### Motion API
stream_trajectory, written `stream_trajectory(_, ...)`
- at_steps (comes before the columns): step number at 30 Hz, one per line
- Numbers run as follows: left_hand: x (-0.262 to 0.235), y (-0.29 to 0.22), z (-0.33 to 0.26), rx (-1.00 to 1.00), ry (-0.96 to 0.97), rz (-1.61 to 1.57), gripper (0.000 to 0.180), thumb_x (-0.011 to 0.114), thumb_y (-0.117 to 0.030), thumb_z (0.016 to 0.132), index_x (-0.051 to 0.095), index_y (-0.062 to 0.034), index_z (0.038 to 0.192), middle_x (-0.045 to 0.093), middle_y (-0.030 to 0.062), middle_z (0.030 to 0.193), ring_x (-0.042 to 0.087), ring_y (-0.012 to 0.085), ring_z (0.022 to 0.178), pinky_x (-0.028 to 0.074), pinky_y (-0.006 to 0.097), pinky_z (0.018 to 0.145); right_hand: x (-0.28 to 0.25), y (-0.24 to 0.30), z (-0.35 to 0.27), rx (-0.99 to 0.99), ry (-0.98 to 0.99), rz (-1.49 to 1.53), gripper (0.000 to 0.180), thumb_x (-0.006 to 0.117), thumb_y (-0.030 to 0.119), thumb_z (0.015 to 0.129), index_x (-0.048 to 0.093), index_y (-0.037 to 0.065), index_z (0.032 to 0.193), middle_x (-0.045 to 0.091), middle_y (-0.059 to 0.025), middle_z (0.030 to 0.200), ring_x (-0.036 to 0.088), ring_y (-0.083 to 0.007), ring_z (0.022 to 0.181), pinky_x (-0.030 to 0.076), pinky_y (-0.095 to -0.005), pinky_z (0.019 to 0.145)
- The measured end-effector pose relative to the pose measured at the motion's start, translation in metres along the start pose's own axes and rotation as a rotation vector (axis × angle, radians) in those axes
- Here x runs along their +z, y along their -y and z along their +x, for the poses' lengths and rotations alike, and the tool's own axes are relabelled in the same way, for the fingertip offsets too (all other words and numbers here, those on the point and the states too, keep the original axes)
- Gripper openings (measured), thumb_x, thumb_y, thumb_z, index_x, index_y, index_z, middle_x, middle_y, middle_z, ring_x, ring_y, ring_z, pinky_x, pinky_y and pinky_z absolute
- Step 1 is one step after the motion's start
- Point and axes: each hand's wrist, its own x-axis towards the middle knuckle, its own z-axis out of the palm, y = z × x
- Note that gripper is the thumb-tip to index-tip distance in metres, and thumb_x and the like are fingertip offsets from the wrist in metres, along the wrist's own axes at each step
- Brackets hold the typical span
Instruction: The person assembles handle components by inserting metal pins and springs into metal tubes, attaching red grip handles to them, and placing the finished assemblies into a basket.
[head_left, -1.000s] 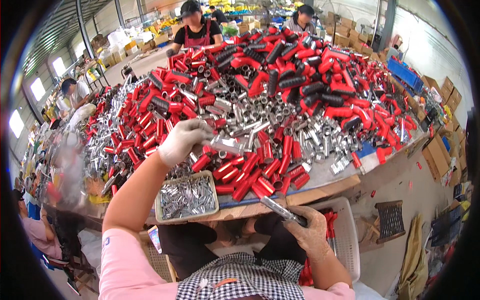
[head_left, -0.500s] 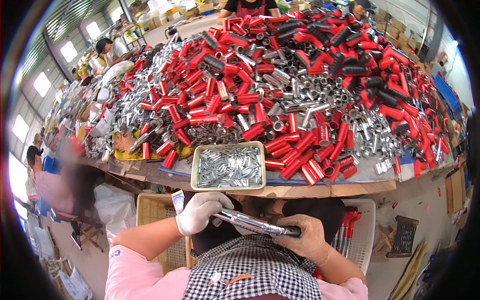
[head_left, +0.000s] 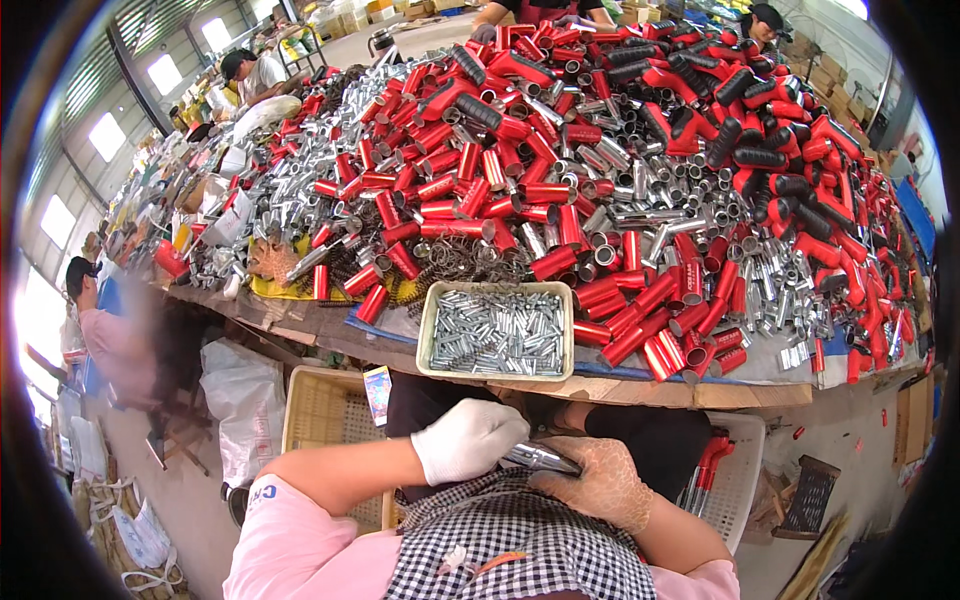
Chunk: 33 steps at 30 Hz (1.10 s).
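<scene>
A chrome metal tube (head_left: 540, 457) with a dark end lies crosswise in front of my chequered apron. My left hand (head_left: 468, 441), in a white glove, is closed around its left part. At the dark end, my right hand (head_left: 592, 480), in a thin patterned glove, has its fingers wrapped under the tube and the thumb along it. Only a short stretch of metal shows between the two hands; both ends are mostly covered. Just beyond them, at the table edge, stands a shallow cream tray (head_left: 426, 335) filled with small silver metal pins (head_left: 500, 330).
A large heap of red sleeves (head_left: 640, 340), chrome tubes and red-and-black handles (head_left: 790, 190) covers the table. Below the edge are a yellow crate (head_left: 300, 410) at left and a white crate (head_left: 745, 470) holding red-handled tools at right. Co-workers sit around the table.
My hands have come closer together, and much less of the chrome tube shows between them. My left hand has moved right and slightly down. The whole view has shifted a little.
</scene>
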Motion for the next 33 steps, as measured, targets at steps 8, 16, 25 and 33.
stream_trajectory(8, -0.078, 0.061, 0.074, 0.148, -0.413, 0.949, 0.019, 0.062, -0.013, 0.079, 0.062, -0.0032, 0.095, 0.064, 0.0188, 0.086, 0.063, 0.0365, 0.090, 0.050, 0.046, 0.082, -0.016, -0.006, -0.007, 0.076, -0.073, -0.009, 0.040, 0.077, 0.029, 0.074, 0.070, 0.009, 0.108, 0.070, -0.0143, 0.091, 0.068, -0.0330, 0.082, 0.055, -0.0376, 0.073)
stream_trajectory(16, -0.080, 0.044, 0.078, 0.154, -0.248, 1.194, 0.025, 0.058, -0.008, 0.079, 0.064, -0.0068, 0.104, 0.066, 0.0157, 0.086, 0.066, 0.0314, 0.084, 0.054, 0.042, 0.072, -0.015, -0.011, -0.013, -0.013, -0.214, -0.172, 0.038, 0.077, 0.032, 0.075, 0.070, 0.010, 0.106, 0.070, -0.0136, 0.087, 0.068, -0.0328, 0.077, 0.055, -0.0396, 0.068)
stream_trajectory(25, -0.022, 0.001, 0.012, 0.666, -0.346, 0.074, 0.015, 0.072, 0.003, 0.075, 0.066, -0.0034, 0.087, 0.067, 0.0100, 0.085, 0.067, 0.0265, 0.082, 0.054, 0.035, 0.074, -0.011, -0.014, -0.011, -0.096, -0.283, -0.266, 0.038, 0.078, 0.032, 0.074, 0.070, 0.009, 0.104, 0.069, -0.0133, 0.078, 0.067, -0.0307, 0.069, 0.055, -0.0397, 0.062)
stream_trajectory(33, 0.016, -0.002, 0.013, 0.667, -0.140, 0.794, 0.017, 0.070, -0.017, 0.073, 0.064, -0.0045, 0.082, 0.065, 0.0102, 0.103, 0.056, 0.0327, 0.111, 0.049, 0.044, 0.089, -0.005, -0.009, -0.013, -0.098, -0.293, -0.331, 0.039, 0.077, 0.038, 0.076, 0.069, 0.009, 0.101, 0.067, -0.0139, 0.071, 0.066, -0.0305, 0.062, 0.053, -0.0393, 0.055)
